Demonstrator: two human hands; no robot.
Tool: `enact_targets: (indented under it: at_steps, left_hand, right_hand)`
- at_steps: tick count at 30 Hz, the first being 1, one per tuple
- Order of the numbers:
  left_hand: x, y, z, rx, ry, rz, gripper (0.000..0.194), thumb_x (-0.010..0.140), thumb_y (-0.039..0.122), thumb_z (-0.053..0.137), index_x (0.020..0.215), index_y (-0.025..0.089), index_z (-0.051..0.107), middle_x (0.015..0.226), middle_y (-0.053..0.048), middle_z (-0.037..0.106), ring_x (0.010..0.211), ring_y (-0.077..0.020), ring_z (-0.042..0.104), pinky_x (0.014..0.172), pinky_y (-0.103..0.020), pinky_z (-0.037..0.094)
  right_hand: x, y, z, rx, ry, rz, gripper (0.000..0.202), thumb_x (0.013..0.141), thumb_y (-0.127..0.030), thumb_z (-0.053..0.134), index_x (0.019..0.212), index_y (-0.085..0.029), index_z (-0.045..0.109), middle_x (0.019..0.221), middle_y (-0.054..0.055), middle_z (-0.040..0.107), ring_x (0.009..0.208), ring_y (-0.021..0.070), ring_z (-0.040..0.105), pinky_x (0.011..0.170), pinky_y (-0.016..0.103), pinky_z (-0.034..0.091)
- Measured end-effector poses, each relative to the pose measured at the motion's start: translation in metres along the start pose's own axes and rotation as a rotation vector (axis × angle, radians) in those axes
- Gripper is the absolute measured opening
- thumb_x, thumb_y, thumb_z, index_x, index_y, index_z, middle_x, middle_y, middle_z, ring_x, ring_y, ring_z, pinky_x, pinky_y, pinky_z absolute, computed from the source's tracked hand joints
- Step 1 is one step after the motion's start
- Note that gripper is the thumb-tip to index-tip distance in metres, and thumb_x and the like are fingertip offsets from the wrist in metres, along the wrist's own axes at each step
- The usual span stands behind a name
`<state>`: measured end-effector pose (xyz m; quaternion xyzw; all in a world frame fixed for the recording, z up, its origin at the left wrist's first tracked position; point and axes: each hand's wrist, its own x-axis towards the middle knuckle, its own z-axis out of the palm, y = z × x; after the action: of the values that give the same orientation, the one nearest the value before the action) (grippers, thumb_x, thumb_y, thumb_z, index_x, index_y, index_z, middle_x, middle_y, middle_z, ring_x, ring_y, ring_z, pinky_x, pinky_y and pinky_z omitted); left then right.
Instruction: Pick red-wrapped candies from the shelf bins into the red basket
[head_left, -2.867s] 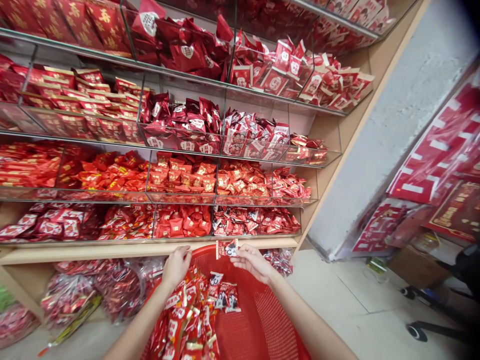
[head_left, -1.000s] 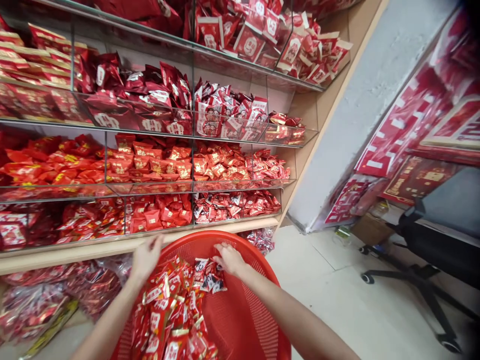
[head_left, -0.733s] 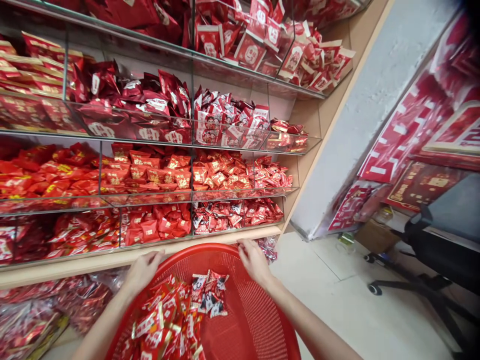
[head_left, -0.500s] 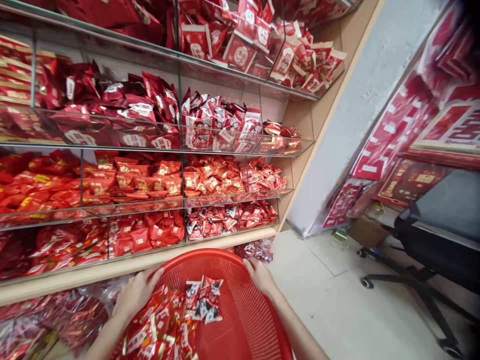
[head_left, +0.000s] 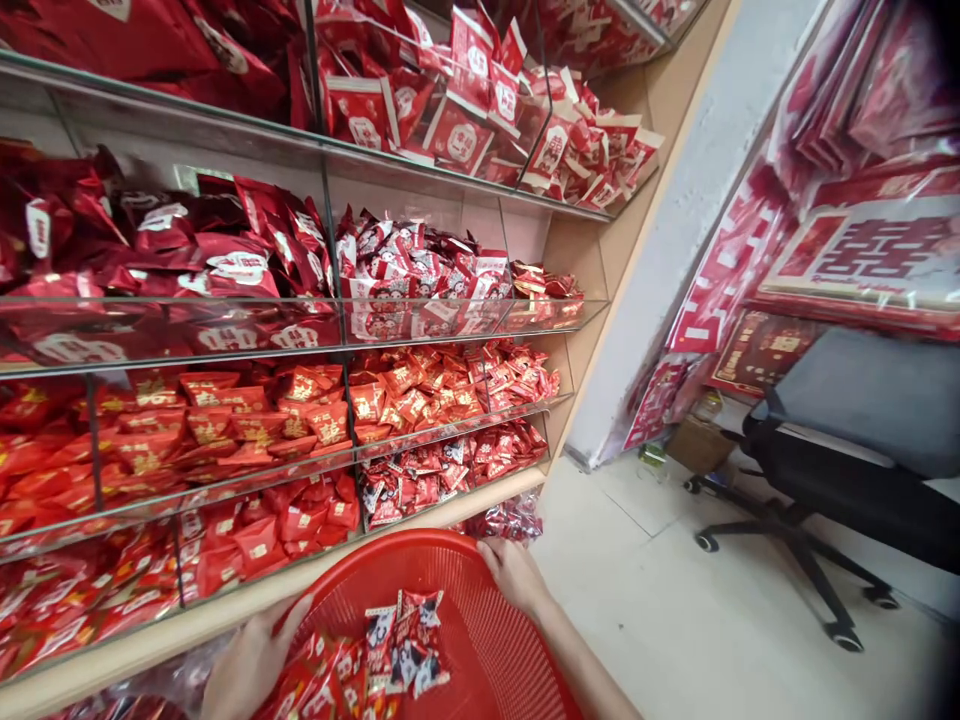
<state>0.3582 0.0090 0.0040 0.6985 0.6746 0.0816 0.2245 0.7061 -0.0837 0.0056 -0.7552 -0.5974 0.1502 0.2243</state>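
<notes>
A round red plastic basket [head_left: 495, 640] is held out before me at the bottom of the view. My left hand [head_left: 251, 655] grips its left rim, thumb over the edge. On the far right part of the rim, my right hand [head_left: 514, 575] is closed around it. Inside, a heap of red and gold candy packets [head_left: 319, 680] lies on the left. A few small red packets with black-and-white figures [head_left: 405, 640] rest next to the heap, near the middle. The basket's near side is cut off by the frame.
Shelves with clear dividers [head_left: 345, 330] hold red packets [head_left: 247, 425] ahead and left. Bagged goods [head_left: 510, 515] sit beneath the bottom board [head_left: 97, 645]. To the right are a grey wall [head_left: 660, 200], pale floor tiles [head_left: 637, 600], an office chair [head_left: 847, 430] and hanging red decorations [head_left: 862, 245].
My view has shifted and tilted, so the shelves now appear further left and lower. The basket and both hands sit slightly lower in view; both hands keep their hold on the rim.
</notes>
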Motion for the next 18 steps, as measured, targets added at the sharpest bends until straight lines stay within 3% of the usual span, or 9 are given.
enact_targets:
  at_steps: [8,18]
  left_hand:
    - [0.021,-0.009,0.004,-0.070,-0.079,0.038,0.051,0.081,0.057,0.032,0.110,0.029,0.064,0.106,-0.004,0.071,0.107,-0.0286,0.060,0.089,-0.037,0.046]
    - [0.017,-0.006,0.012,-0.068,0.033,0.007,0.048,0.078,0.056,0.037,0.106,0.031,0.066,0.101,-0.004,0.072,0.102,-0.0315,0.062,0.085,-0.041,0.047]
  right_hand:
    - [-0.002,-0.013,-0.010,-0.057,0.008,0.069,0.044,0.095,-0.040,0.027,0.082,-0.020,0.064,0.080,0.009,0.070,0.078,0.0182,0.065,0.063,0.024,0.034]
    - [0.008,0.002,0.000,-0.004,0.038,0.015,0.044,0.095,-0.039,0.026,0.081,-0.021,0.064,0.078,0.008,0.070,0.074,0.0183,0.065,0.063,0.024,0.035]
